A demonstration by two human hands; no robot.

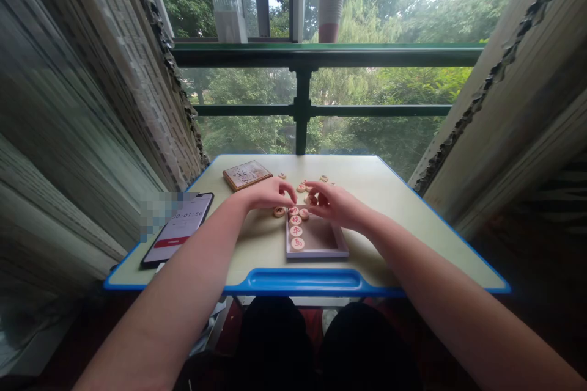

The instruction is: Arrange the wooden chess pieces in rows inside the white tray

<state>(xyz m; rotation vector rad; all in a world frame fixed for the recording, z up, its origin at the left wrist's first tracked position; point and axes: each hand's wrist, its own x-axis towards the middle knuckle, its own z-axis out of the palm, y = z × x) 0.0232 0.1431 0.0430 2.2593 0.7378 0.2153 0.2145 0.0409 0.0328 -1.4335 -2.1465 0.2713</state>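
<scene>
An open shallow box (321, 253) lies on the table, with round wooden chess pieces marked in red in a column along its left side. The lowest piece (298, 244) is near the box's front left corner. My left hand (274, 193) is over the box's back left corner, fingers bent down by the top pieces. My right hand (334, 203) hangs over the back right part, thumb and fingers curved close to a piece (312, 200) behind the box; whether it grips one is too small to tell. A dark-marked piece (279, 212) sits left of the box.
A patterned box lid (247, 175) lies at the back left of the table (389, 250). More loose pieces (324, 178) are behind my hands. A phone (178, 229) showing a timer is at the left. A blue grooved tray edge (305, 281) runs along the front.
</scene>
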